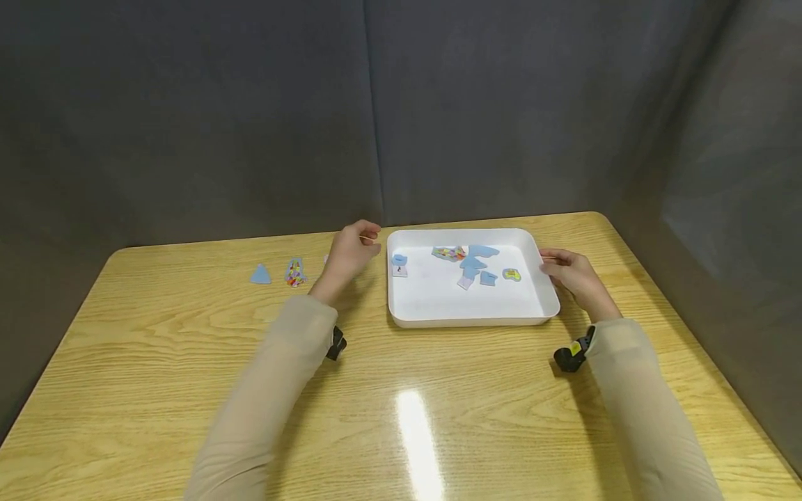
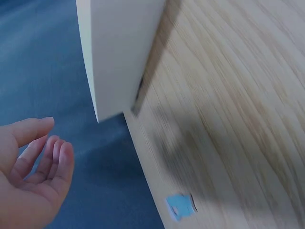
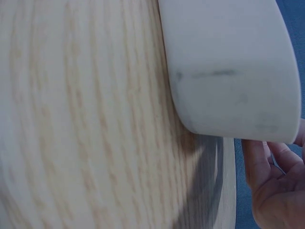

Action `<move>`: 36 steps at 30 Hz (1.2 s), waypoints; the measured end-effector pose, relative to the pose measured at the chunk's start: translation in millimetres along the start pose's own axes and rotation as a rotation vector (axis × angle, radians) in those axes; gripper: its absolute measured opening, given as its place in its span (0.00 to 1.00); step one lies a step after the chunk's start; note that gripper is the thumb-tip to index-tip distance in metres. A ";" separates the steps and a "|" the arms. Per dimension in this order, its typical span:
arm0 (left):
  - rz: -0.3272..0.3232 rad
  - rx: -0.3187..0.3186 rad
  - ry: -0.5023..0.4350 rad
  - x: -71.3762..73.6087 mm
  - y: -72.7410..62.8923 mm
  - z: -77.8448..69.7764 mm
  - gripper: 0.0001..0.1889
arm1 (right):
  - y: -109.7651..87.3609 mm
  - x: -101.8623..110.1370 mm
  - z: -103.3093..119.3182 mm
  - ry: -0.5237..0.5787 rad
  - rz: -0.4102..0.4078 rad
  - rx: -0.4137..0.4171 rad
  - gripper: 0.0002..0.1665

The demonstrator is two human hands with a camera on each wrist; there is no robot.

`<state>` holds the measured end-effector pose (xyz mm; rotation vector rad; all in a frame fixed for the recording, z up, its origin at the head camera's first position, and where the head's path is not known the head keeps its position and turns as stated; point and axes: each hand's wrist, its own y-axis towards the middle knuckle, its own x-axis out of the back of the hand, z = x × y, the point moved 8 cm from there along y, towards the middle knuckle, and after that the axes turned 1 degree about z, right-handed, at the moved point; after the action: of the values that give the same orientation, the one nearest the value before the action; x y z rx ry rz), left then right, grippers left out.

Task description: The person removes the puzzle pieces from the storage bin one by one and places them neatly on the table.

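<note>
Head view: pale, soft-looking sleeves (image 1: 250,421) reach forward over a surface (image 1: 351,431) of glossy yellow-brown wood grain, a bright streak of light lying between them.
Wrist gear: a small black camera (image 1: 571,358) sits at the right cuff, and another is partly tucked behind the left.
Right grip (image 1: 583,282): fingertips at the right end of the tray (image 1: 473,322), touching as far as I can see; the wall hides whether they are clamped on it.
Left grip (image 1: 351,254): just beside the tray's left end and not touching it; thumb and loosely bent fingers stand apart, holding nothing.
Tray: between the grips, long axis running from one to the other, the right one nearer; smooth, white, shallow, round-cornered, grey scuffs on its outer wall.
Pieces in the tray: flat cut-outs; a yellow-green piece (image 1: 512,274) lies nearest the right grip, a blue cluster (image 1: 472,263) and a mosaic-patterned piece (image 1: 447,253) farther left, a blue-and-white piece (image 1: 399,266) toward the left grip.
Pieces outside: left of the left grip, a multicoloured piece (image 1: 294,272), then a blue triangle (image 1: 260,275).
Backdrop: dark grey cloth (image 1: 250,118), seamed, beyond both grips.
</note>
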<state>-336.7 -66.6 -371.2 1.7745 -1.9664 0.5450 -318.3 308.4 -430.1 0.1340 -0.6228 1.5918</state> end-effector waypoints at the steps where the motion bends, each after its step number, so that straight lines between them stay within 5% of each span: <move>1: 0.011 0.000 0.001 -3.7 0.9 -2.3 0.18 | -0.3 -0.2 0.2 -0.004 -0.002 -0.002 0.31; 8: 0.080 -0.034 -0.003 -27.6 4.4 -16.8 0.19 | -0.8 0.4 -0.4 -0.005 0.000 -0.003 0.31; 15: 0.156 -0.052 0.097 -47.9 6.5 -20.7 0.21 | -1.6 -0.3 -0.5 0.001 0.003 0.006 0.31; 24: 0.198 -0.066 0.219 -60.7 17.4 -21.4 0.21 | 0.5 1.5 -0.6 -0.004 -0.002 0.007 0.31; 36: 0.249 0.009 0.306 -72.2 23.7 -15.8 0.23 | 2.5 0.0 -3.1 0.021 0.007 0.000 0.31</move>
<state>-353.2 4.1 -398.6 1.3617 -1.9750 0.8526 -319.7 309.8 -433.5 0.1149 -0.6075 1.5979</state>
